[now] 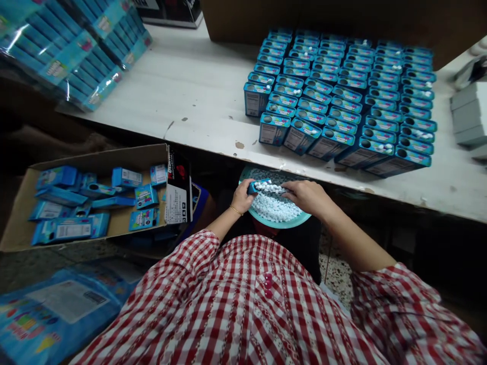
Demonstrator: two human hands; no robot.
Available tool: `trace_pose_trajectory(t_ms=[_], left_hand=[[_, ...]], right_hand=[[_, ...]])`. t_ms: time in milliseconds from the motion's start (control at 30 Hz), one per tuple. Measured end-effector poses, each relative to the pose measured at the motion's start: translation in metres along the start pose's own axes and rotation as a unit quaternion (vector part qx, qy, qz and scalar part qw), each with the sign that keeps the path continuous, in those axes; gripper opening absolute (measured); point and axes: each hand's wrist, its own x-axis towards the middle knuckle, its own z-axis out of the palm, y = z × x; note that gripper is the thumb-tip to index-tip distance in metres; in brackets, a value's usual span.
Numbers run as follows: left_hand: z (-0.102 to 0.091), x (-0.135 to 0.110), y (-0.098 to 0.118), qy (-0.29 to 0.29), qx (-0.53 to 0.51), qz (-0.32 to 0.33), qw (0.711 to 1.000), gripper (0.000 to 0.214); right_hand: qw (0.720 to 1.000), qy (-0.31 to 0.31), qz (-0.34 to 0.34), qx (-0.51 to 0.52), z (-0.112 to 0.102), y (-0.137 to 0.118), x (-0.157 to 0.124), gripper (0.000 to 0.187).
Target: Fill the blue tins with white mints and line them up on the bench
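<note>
My left hand [242, 196] is closed around a small blue candy box [252, 187], its top tilted toward the right. My right hand [304, 195] grips what looks like a small scoop [282, 191], mostly covered by a heap of white candies [269, 186]. The heap reaches the mouth of the box. Both hands are over a light green bowl [300, 222] full of small round white candies [274, 208]. The bowl sits at my lap, partly beneath the table edge.
On the white table [198, 91] stand rows of upright blue boxes [323, 109], some with candies on top. Wrapped packs [76, 50] lie back left. A cardboard carton [99, 203] of blue boxes is at my left, above a blue printed bag [57, 314].
</note>
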Motion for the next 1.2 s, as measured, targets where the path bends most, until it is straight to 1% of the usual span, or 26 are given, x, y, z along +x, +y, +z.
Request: trace_pose_trajectory(t_ms=[100,200,267,367,467,533,633,700,800,867,933,967,1067,1133,1200], left_hand=[[0.001,0.000,-0.001,-0.004,0.011,0.022,1.000,0.037],[0.000,0.000,-0.002,-0.003,0.020,0.030,0.999,0.037],[0.000,-0.001,-0.003,0.000,0.019,0.031,0.999,0.037],[-0.003,-0.001,-0.004,0.008,0.012,0.029,0.999,0.036],[-0.008,-0.003,-0.005,0.012,-0.007,0.020,1.000,0.035],[-0.011,-0.004,-0.006,0.015,-0.034,0.002,0.999,0.036],[-0.014,-0.006,-0.006,0.023,-0.080,-0.019,0.996,0.039],[-0.014,-0.007,-0.005,0.016,-0.100,-0.015,0.995,0.041],[-0.013,-0.009,-0.002,0.001,-0.113,-0.004,0.994,0.040],[-0.014,-0.011,0.000,0.006,-0.116,-0.002,0.993,0.039],[-0.020,-0.012,0.004,0.021,-0.117,-0.002,0.993,0.038],[-0.025,-0.012,0.006,0.034,-0.117,-0.003,0.993,0.038],[-0.046,-0.002,0.017,0.082,-0.115,-0.009,0.990,0.041],[-0.063,0.016,0.025,0.113,-0.117,-0.008,0.987,0.042],[-0.078,0.045,0.030,0.131,-0.122,0.001,0.984,0.044]], right_hand=[[0.996,-0.024,0.006,-0.084,-0.015,-0.019,0.001,0.032],[0.992,-0.041,0.005,-0.123,-0.023,-0.033,0.003,0.030],[0.990,-0.045,0.003,-0.133,-0.026,-0.038,0.003,0.029],[0.991,-0.025,0.006,-0.135,-0.027,-0.034,-0.003,0.029],[0.992,0.019,0.028,-0.123,-0.023,-0.017,-0.013,0.030],[0.992,0.050,0.045,-0.110,-0.018,-0.003,-0.021,0.031],[0.993,0.077,0.043,-0.074,-0.009,0.010,-0.027,0.032],[0.995,0.080,0.037,-0.054,-0.004,0.009,-0.027,0.033],[0.997,0.066,0.020,-0.046,-0.003,-0.004,-0.023,0.034],[0.998,0.055,-0.003,-0.043,-0.006,-0.013,-0.020,0.034],[0.997,0.066,-0.017,-0.038,-0.010,-0.016,-0.020,0.035],[0.996,0.083,-0.018,-0.031,-0.012,-0.015,-0.021,0.035],[0.985,0.170,-0.017,0.027,-0.014,0.002,-0.030,0.036],[0.971,0.221,-0.024,0.089,-0.008,0.019,-0.038,0.036],[0.958,0.246,-0.018,0.143,0.005,0.036,-0.046,0.036]])
